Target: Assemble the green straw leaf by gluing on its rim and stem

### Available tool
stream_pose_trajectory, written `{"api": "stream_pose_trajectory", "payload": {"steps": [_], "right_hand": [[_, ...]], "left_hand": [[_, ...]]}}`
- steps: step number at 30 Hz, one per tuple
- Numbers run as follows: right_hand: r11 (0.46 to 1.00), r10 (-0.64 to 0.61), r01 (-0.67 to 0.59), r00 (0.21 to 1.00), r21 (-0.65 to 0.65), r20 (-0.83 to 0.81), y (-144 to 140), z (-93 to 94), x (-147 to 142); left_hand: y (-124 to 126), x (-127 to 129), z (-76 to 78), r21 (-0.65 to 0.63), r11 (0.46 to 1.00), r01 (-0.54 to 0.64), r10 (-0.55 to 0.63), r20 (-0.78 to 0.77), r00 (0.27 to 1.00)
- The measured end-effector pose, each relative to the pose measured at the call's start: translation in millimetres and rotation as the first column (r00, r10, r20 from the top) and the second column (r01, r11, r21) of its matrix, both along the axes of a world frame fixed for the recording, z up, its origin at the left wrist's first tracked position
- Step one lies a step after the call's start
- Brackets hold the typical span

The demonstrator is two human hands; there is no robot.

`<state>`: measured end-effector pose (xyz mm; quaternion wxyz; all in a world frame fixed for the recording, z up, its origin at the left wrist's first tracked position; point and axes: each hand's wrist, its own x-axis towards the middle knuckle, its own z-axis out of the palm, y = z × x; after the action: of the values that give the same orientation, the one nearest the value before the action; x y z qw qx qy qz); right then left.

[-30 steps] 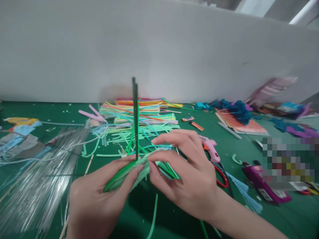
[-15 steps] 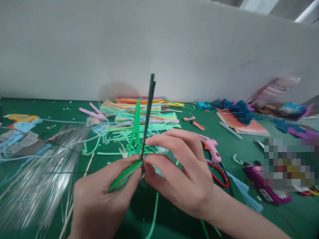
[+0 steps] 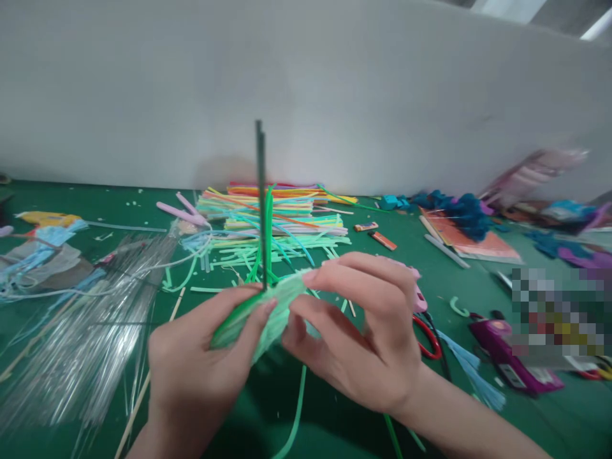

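The green surface (image 3: 57,440) is full of craft bits. A heap of clear strips (image 3: 81,344) lies on the left. A pile of bright strips (image 3: 282,213) lies at the back, near the white wall (image 3: 306,83).

In the middle, both hands work on one small thing, held up just above the surface. The left hand (image 3: 191,370) pinches a green leaf (image 3: 253,312) between thumb and fingers (image 3: 258,312), shut tight on it. A thin dark stick (image 3: 261,204) stands straight up from the leaf, at the pinch. The right hand (image 3: 358,338) is right beside it. Its fingers are bent and close together, and the tips press on the pale end of the leaf.

This looks like the step where the leaf is being fixed to the stick, by wrapping or pressing it on. The next move likely calls for a steady left hand, so the stick stays upright, and a gentle squeeze from the right.

Some things are hard to see. The place where leaf and stick meet is hidden by the fingers, so how they join cannot be told. A pink glue gun (image 3: 418,296) and red scissors (image 3: 428,338) are partly behind the right hand. Things at the far right are blurry.
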<state>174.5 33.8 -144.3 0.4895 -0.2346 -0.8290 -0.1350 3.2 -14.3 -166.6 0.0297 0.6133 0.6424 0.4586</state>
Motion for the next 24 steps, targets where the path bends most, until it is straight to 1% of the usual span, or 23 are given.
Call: {"api": "stream_pose_trajectory", "payload": {"steps": [2,4,6,9,12,15,19,22,24], "right_hand": [[0.999,-0.025,0.026,0.999,-0.027,0.028,-3,0.1,2],[0.996,-0.04,0.042,0.999,-0.083,0.033,-4,1.2,3],[0.99,-0.046,0.05,0.998,-0.128,0.035,-4,2.8,4],[0.985,-0.048,0.063,0.995,-0.163,0.092,-2,4.7,5],[0.978,-0.015,0.039,0.993,-0.205,0.12,-2,5.4,6],[0.972,0.035,-0.006,0.993,-0.236,0.117,-2,6.7,7],[0.961,0.069,-0.042,0.994,-0.275,0.09,-3,12.2,9],[0.932,0.108,-0.07,0.99,-0.357,0.089,-3,18.1,13],[0.903,0.115,-0.051,0.985,-0.426,0.126,-4,21.0,16]], "left_hand": [[2,-3,0.2,-0.027,0.999,-0.026,0.028,0.045,0.999],[3,-4,0.9,-0.036,0.999,0.001,0.002,0.079,0.997],[3,-2,1.9,-0.009,1.0,0.019,-0.018,0.077,0.997],[1,0,3.3,0.021,1.0,0.016,-0.018,0.053,0.998],[-1,2,4.0,0.022,1.0,0.018,-0.019,0.033,0.999],[-2,3,4.1,0.039,0.999,0.018,-0.019,0.021,1.0],[-3,6,4.7,0.05,0.998,0.03,-0.029,-0.016,0.999],[-3,7,5.3,0.065,0.997,0.028,-0.025,-0.054,0.998],[-2,8,5.6,0.082,0.996,0.038,-0.032,-0.069,0.997]]}}
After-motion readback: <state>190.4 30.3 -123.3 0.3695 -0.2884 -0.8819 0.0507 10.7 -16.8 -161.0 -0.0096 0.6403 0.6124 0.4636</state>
